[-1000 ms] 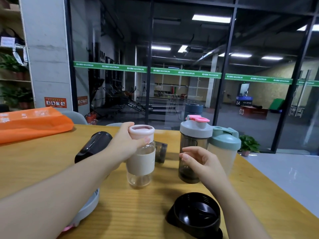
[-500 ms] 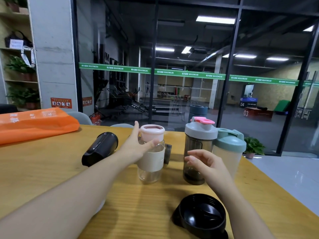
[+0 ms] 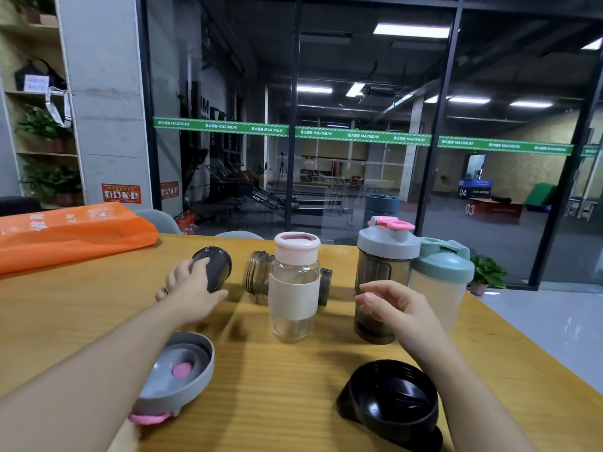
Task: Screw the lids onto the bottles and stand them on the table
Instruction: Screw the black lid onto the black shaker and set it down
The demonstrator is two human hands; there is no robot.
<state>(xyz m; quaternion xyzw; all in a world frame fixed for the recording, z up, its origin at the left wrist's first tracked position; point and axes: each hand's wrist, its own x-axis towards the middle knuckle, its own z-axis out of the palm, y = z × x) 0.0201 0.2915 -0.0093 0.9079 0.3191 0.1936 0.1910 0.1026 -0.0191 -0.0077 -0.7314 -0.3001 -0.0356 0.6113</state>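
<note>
A clear glass bottle [image 3: 295,288] with a pink lid and a beige sleeve stands alone mid-table. To its right stand a dark shaker [image 3: 378,282] with a grey and pink lid and a white shaker [image 3: 440,285] with a green lid. A black bottle [image 3: 215,265] lies on its side at the left, and my left hand [image 3: 189,288] wraps over its near end. A brown see-through bottle [image 3: 256,275] without a lid lies behind the glass bottle. My right hand [image 3: 398,305] hovers, loosely curled and holding nothing, in front of the dark shaker. A grey lid [image 3: 182,370] and a black lid [image 3: 391,402] lie upside down near me.
An orange bag [image 3: 75,233] lies on the far left of the wooden table [image 3: 277,386]. The table's right edge runs diagonally past the shakers. Chair backs [image 3: 239,235] and a glass wall stand beyond the far edge.
My left hand let go of the glass bottle, which now stands on the table, and moved left onto the lying black bottle. My right hand has barely moved.
</note>
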